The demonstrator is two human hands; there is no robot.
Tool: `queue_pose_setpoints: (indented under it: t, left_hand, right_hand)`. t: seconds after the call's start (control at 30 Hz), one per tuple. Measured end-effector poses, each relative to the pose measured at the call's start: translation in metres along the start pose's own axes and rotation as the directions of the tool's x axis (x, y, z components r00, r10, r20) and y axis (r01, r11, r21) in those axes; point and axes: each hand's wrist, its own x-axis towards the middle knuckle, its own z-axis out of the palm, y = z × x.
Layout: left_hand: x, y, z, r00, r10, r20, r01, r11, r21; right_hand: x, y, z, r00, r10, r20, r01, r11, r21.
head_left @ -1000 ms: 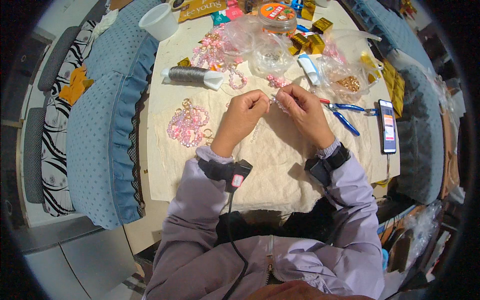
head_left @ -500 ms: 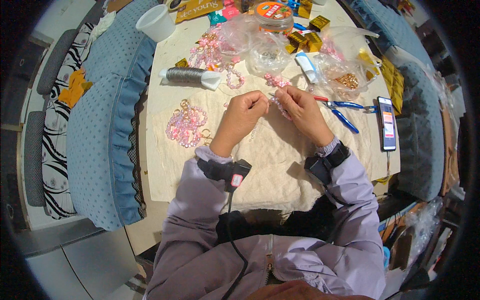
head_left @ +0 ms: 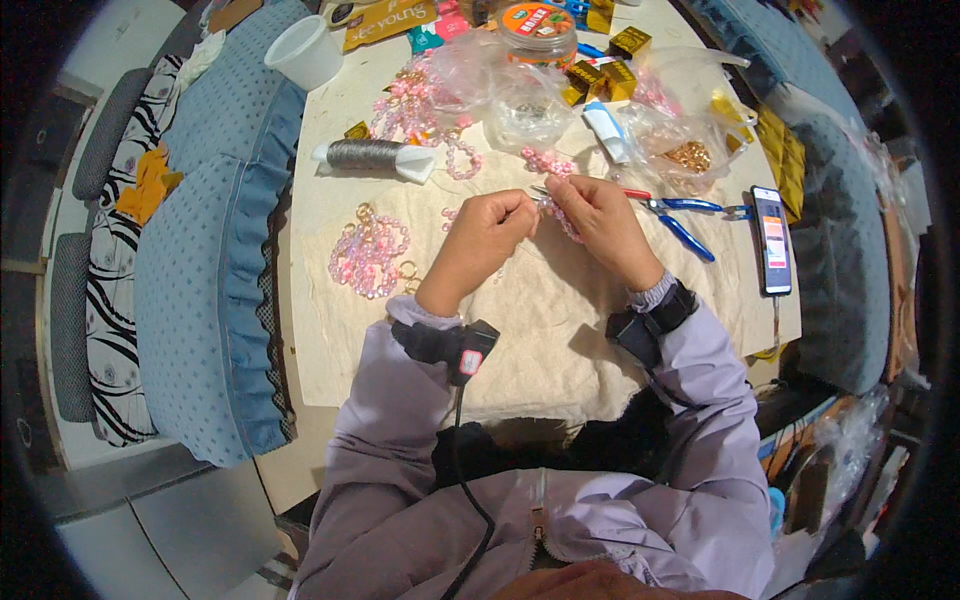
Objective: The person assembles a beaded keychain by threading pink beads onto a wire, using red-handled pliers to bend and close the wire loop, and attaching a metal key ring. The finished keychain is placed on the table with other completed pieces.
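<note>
My left hand (head_left: 488,238) is closed in a pinch above the cloth, beside my right hand; whatever is between its fingertips is too small to make out. My right hand (head_left: 598,222) is closed on a strand of pink and lilac beads (head_left: 566,226), which hangs below its fingers. A thin metal tip (head_left: 540,190) pokes out left of the right fingertips; what it belongs to is hidden. Just beyond lies a cluster of pink beads (head_left: 546,162). Beaded strands with gold rings (head_left: 368,252) lie in a pile left of my left hand.
Blue-handled pliers (head_left: 688,236) and a phone (head_left: 772,242) lie to the right. A spool of grey thread (head_left: 365,155) is at the left. Farther back are plastic bags (head_left: 530,112), a round tub (head_left: 537,35), gold boxes (head_left: 615,80) and a white bucket (head_left: 304,52). A beige cloth (head_left: 520,350) covers the table.
Both hands stay almost in place, still close together. More of the thin metal tip shows by the right fingers. The whole view has shifted slightly.
</note>
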Motion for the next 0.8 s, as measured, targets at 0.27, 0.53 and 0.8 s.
queue_pose_setpoints:
  t: [0.27,0.53,0.8]
  left_hand:
    - [-0.005,0.015,-0.006,0.989,-0.100,0.106,0.132,0.923,-0.362]
    - [-0.003,0.012,-0.007,0.988,-0.125,0.089,0.151,0.890,-0.430]
    - [-0.001,0.009,-0.011,0.992,-0.099,0.082,0.126,0.877,-0.463]
  right_hand:
    - [-0.001,-0.003,-0.003,0.999,0.000,0.053,0.000,1.000,-0.005]
    - [0.001,-0.002,-0.004,0.990,0.054,0.133,-0.082,0.973,0.216]
    - [0.002,-0.006,-0.008,0.978,0.045,0.201,-0.121,0.915,0.385]
